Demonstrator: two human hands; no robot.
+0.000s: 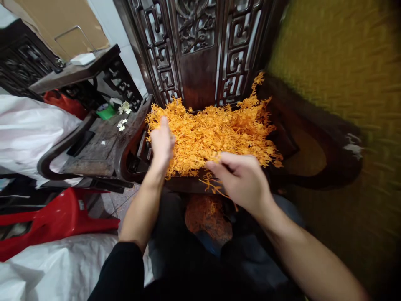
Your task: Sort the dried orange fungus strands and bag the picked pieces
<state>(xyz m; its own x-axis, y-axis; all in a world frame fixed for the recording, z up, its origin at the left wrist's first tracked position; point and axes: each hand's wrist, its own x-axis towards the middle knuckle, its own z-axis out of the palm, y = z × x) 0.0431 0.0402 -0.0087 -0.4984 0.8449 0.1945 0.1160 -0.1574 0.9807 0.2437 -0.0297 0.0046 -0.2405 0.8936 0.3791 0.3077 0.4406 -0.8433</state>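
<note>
A thick heap of orange, thread-like plastic sprigs point(216, 129) covers the seat of a dark carved wooden chair. At the heap's left side is my left hand point(162, 140), its thumb stretched up. Its other fingers are partly hidden and smeared, so I cannot tell whether they hold anything. Along the front edge my right hand point(244, 177) is closed, thumb and forefinger pinching a small orange sprig point(214, 159). Loose orange strands point(213, 184) hang over the seat's front edge just below these fingertips.
Behind the heap rises the carved chair back point(199, 83). A dark side table point(94, 146) on the left bears a green tape roll point(105, 111) and white flower pieces point(124, 108). A red plastic stool point(65, 213) and white sacks point(62, 267) lie lower left. An orange-brown bundle point(208, 215) is below the seat.
</note>
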